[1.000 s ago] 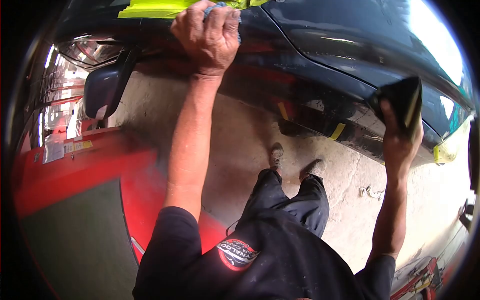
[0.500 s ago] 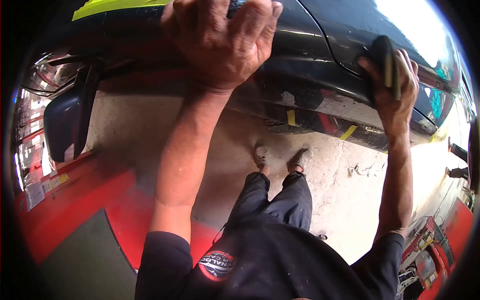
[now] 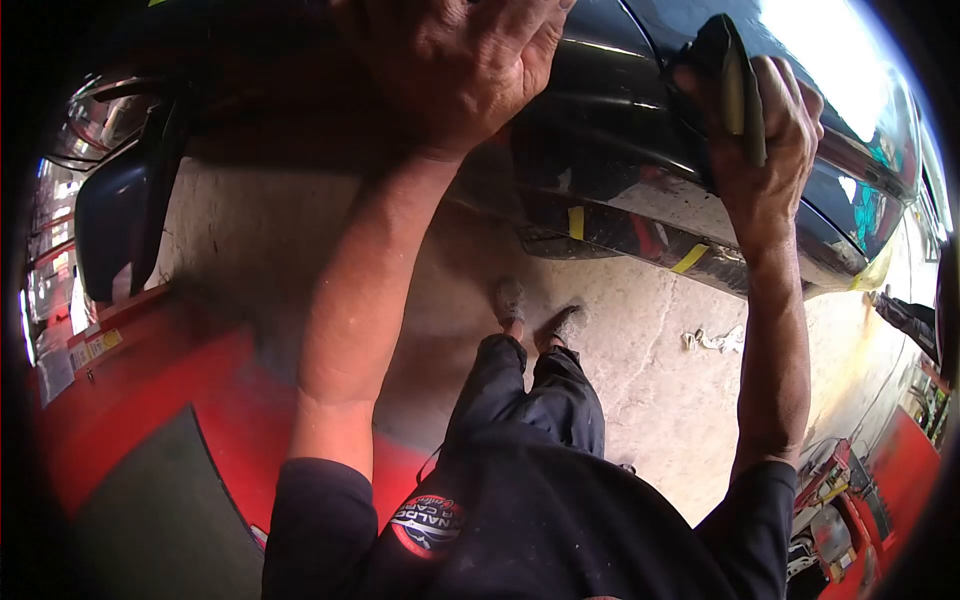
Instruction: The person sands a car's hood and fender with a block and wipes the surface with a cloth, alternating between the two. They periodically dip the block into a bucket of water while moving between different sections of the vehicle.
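Note:
A black car body panel with glossy highlights fills the top of the view. On the right, my right hand is wrapped round a dark sanding block with a pale yellowish sheet on its side, tilted against the panel near a door seam. My left hand is at the upper edge of the view over the panel, its back toward me; its fingertips are mostly cut off by the frame, and no object shows in it.
Yellow tape strips mark the lower sill. A side mirror juts out at the left. A red panel lies lower left, red parts lower right. A crumpled scrap lies on the concrete floor.
My right hand has moved left and up with the block, which leans at a different angle. My left hand is a little higher in view. The surroundings have shifted slightly left.

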`<state>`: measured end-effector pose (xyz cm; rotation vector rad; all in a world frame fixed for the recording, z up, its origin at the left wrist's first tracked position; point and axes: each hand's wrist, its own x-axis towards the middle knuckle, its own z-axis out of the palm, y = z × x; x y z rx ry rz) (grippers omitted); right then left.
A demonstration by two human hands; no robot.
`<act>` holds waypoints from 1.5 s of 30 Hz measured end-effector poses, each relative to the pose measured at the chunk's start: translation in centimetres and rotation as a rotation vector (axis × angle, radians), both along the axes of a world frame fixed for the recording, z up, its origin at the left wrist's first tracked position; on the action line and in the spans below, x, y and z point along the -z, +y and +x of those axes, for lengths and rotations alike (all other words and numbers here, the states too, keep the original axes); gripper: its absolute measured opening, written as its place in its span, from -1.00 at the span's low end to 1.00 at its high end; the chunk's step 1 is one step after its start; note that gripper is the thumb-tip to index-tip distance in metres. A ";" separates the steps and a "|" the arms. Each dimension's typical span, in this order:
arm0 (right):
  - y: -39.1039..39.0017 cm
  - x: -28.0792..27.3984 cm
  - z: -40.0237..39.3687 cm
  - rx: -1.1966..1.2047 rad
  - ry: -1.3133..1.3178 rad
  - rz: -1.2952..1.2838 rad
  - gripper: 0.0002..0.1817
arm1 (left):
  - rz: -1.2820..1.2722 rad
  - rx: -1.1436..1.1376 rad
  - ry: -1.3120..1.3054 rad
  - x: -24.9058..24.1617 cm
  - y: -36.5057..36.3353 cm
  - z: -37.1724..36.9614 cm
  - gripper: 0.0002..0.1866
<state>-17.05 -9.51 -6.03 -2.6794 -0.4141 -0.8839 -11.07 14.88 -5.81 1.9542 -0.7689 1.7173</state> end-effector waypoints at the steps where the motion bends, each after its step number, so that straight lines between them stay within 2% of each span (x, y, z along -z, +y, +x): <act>1: -0.9 0.7 -0.5 0.010 0.005 -0.040 -0.57 | -0.004 0.003 0.001 -0.1 -0.1 0.0 -0.87; 2: -1.5 0.9 -0.7 0.019 0.007 -0.082 -0.57 | -0.008 0.007 0.001 -0.1 -0.3 -0.1 -0.87; 5: -0.7 0.8 -0.2 0.037 0.016 -0.018 -0.57 | 0.283 -0.216 -0.032 -1.0 2.0 -0.5 -0.86; 9: 1.0 0.1 0.5 -0.031 -0.041 0.133 -0.55 | 0.315 -0.262 -0.049 -0.8 1.9 -0.1 -0.87; 10: 0.2 0.7 0.2 0.018 -0.034 0.047 -0.56 | 0.307 -0.265 0.009 -0.9 1.6 -0.8 -0.87; 13: -0.2 0.7 -0.3 0.056 0.037 0.030 -0.56 | 0.315 -0.261 -0.013 -1.0 2.2 -0.2 -0.87; 15: 0.5 0.3 0.9 0.011 -0.045 0.037 -0.60 | 0.185 -0.159 0.017 -0.5 1.4 -0.4 -0.87; 16: 1.6 0.2 1.5 0.002 -0.120 0.056 -0.62 | 0.042 -0.074 0.075 -0.3 0.1 -0.8 -0.87; 18: 1.7 0.0 1.3 -0.001 -0.022 0.112 -0.61 | 0.030 -0.072 0.058 -0.2 -0.1 -0.7 -0.87; 21: 0.2 1.2 0.0 0.030 -0.012 0.039 -0.62 | 0.303 -0.249 -0.072 -0.5 2.3 0.4 -0.87; 26: 1.6 0.1 0.6 0.015 0.017 0.135 -0.64 | 0.278 -0.235 -0.047 -0.3 1.8 0.1 -0.86; 30: 0.6 0.8 -0.6 0.037 -0.004 0.015 -0.62 | 0.306 -0.258 0.019 -1.1 1.8 -0.6 -0.88; 31: 1.3 0.4 0.1 0.017 -0.021 0.051 -0.62 | 0.302 -0.252 0.072 -1.2 1.8 -1.1 -0.88; 33: 2.4 -0.4 1.6 0.017 -0.087 0.069 -0.58 | 0.316 -0.243 -0.098 0.2 2.5 0.7 -0.87; 34: 2.7 -0.6 2.4 0.026 -0.145 0.054 -0.50 | 0.307 -0.245 -0.087 0.1 2.3 0.5 -0.87; 37: 1.5 -2.2 1.5 -0.019 0.084 0.486 -0.59 | 0.272 -0.225 -0.057 -0.3 2.0 0.4 -0.87; 38: -0.3 -2.1 0.8 0.046 0.023 0.237 -0.47 | 0.269 -0.212 -0.047 -0.3 2.0 0.3 -0.87; 39: -2.1 -1.2 0.2 -0.007 -0.022 0.238 -0.43 | 0.277 -0.215 -0.052 -0.3 2.2 0.4 -0.87; 41: -4.0 0.4 -0.7 -0.002 -0.039 0.029 -0.47 | 0.292 -0.222 -0.062 -0.2 2.5 0.7 -0.86; 45: -0.6 0.0 0.7 0.017 0.045 0.045 -0.53 | 0.309 -0.263 -0.100 0.3 2.7 1.2 -0.86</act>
